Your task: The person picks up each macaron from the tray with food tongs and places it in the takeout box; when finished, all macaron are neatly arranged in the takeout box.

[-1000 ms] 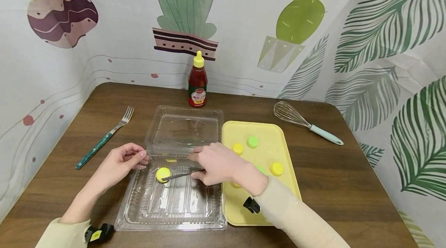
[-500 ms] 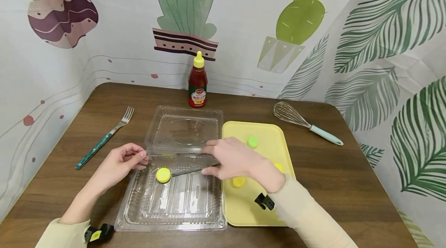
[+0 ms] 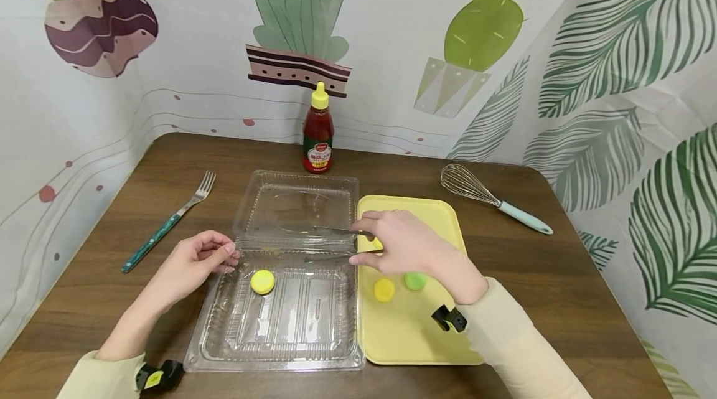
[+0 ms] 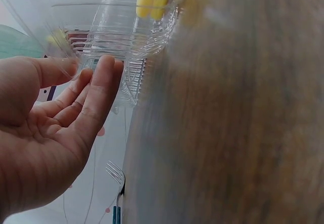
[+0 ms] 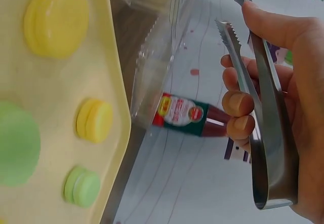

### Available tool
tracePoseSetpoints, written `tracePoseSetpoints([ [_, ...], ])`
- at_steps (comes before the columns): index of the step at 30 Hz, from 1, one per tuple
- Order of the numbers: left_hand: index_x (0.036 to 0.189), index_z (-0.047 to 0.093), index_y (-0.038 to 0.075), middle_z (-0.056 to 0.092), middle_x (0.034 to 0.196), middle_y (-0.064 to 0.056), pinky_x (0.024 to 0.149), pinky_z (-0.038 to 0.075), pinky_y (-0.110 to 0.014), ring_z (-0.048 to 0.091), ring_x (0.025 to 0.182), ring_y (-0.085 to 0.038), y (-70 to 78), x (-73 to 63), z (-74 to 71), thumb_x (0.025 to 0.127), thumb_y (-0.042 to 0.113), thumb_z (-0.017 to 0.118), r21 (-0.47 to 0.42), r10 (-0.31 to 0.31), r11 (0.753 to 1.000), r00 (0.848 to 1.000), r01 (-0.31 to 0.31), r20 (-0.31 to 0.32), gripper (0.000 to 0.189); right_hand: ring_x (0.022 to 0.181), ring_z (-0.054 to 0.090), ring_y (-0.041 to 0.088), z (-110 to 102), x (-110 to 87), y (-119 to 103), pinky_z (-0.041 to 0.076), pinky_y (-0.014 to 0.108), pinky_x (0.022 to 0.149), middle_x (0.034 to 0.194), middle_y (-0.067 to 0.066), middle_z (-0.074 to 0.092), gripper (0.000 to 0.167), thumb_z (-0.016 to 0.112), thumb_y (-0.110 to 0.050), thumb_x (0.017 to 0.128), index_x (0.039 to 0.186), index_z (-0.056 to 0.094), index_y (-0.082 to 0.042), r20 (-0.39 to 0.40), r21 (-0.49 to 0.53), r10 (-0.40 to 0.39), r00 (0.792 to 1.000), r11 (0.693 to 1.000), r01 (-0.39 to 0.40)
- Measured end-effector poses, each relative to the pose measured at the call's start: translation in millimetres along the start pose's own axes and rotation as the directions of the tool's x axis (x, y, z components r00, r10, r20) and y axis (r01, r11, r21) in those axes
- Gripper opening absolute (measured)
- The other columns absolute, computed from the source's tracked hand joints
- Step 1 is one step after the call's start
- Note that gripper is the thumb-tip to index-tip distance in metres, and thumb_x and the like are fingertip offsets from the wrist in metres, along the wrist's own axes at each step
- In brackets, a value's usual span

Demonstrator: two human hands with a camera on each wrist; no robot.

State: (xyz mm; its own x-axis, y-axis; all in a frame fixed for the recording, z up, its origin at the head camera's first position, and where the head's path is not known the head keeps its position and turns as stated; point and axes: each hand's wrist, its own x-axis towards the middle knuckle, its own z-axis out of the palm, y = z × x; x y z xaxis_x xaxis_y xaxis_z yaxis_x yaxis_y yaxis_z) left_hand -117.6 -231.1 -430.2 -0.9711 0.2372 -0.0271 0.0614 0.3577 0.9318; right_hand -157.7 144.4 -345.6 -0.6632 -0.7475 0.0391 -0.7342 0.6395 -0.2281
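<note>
My right hand [image 3: 406,240] holds metal tongs [image 5: 277,168] above the boundary between the clear plastic box and the yellow tray [image 3: 426,337]. The two arms of the tongs stand apart, with nothing between their toothed tips. One yellow macaron [image 3: 262,282] lies in the left part of the box's base [image 3: 280,361]. At the box's left side, near the hinge, my left hand [image 3: 196,259] pinches the clear rim between thumb and fingers. On the tray lie yellow macarons [image 5: 95,120] and green macarons [image 5: 82,187]; my right hand partly hides them in the head view.
The box's lid [image 3: 299,206] lies folded back. Behind it stands a ketchup bottle [image 3: 318,131]. A fork [image 3: 168,225] with a green handle lies at the left, a whisk [image 3: 493,197] at the right. A patterned cloth hangs behind the table.
The tongs have come away from the yellow macaron, which stays in the box. My right hand has moved right and back, over the tray. My left hand has stayed in place.
</note>
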Motion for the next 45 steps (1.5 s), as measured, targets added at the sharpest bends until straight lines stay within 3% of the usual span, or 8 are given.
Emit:
tracePoseSetpoints([
  [6, 0.109, 0.058, -0.011, 0.070, 0.096, -0.021, 0.071, 0.061, -0.029, 0.072, 0.082, -0.020, -0.6, -0.2, -0.7, 0.102, 0.008, 0.057, -0.007, -0.001, 1.000, 1.000, 0.001, 0.002, 0.020, 0.064, 0.051, 0.003, -7.9, -8.9, 10.3, 0.047, 0.023, 0.061, 0.094, -0.011, 0.062, 0.042, 0.075, -0.045, 0.088, 0.113, 0.071, -0.013, -0.057, -0.019, 0.019, 0.998, 1.000, -0.020],
  [20, 0.108, 0.059, -0.011, 0.070, 0.095, -0.021, 0.071, 0.061, -0.029, 0.072, 0.082, -0.022, 1.0, -0.8, -0.7, 0.102, 0.007, 0.058, -0.005, 0.010, 1.000, 1.000, -0.010, 0.004, 0.019, 0.070, 0.057, 0.005, -19.5, -35.2, 44.2, 0.049, 0.027, 0.061, 0.094, -0.009, 0.064, 0.039, 0.078, -0.042, 0.086, 0.109, 0.071, -0.012, -0.119, -0.041, 0.098, 0.988, 0.994, -0.103],
  [29, 0.107, 0.059, -0.010, 0.070, 0.095, -0.020, 0.071, 0.061, -0.029, 0.072, 0.081, -0.021, -0.5, -1.0, -1.7, 0.102, 0.008, 0.058, 0.002, 0.012, 1.000, 1.000, -0.012, 0.000, 0.019, 0.063, 0.048, 0.008, -16.9, -56.0, 69.1, 0.041, 0.025, 0.055, 0.084, -0.007, 0.059, 0.037, 0.078, -0.039, 0.086, 0.108, 0.069, -0.011, -0.141, -0.044, 0.169, 0.976, 0.983, -0.176],
  [39, 0.107, 0.059, -0.011, 0.069, 0.096, -0.022, 0.072, 0.061, -0.030, 0.072, 0.082, -0.022, 0.0, -0.7, -1.3, 0.102, 0.008, 0.057, -0.008, 0.005, 1.000, 1.000, -0.005, 0.005, 0.020, 0.079, 0.065, 0.020, -8.6, -73.8, 92.0, 0.052, 0.035, 0.063, 0.101, 0.005, 0.071, 0.044, 0.078, -0.040, 0.086, 0.113, 0.071, -0.006, -0.136, -0.041, 0.238, 0.962, 0.969, -0.245],
  [45, 0.107, 0.059, -0.010, 0.069, 0.096, -0.021, 0.072, 0.061, -0.030, 0.072, 0.082, -0.021, 0.0, -0.3, -1.0, 0.103, 0.009, 0.057, -0.009, 0.008, 1.000, 1.000, -0.008, 0.006, 0.020, 0.078, 0.066, 0.020, -1.0, -84.5, 103.1, 0.052, 0.034, 0.060, 0.101, 0.007, 0.071, 0.044, 0.077, -0.038, 0.087, 0.114, 0.070, -0.004, -0.113, -0.042, 0.268, 0.957, 0.961, -0.274],
])
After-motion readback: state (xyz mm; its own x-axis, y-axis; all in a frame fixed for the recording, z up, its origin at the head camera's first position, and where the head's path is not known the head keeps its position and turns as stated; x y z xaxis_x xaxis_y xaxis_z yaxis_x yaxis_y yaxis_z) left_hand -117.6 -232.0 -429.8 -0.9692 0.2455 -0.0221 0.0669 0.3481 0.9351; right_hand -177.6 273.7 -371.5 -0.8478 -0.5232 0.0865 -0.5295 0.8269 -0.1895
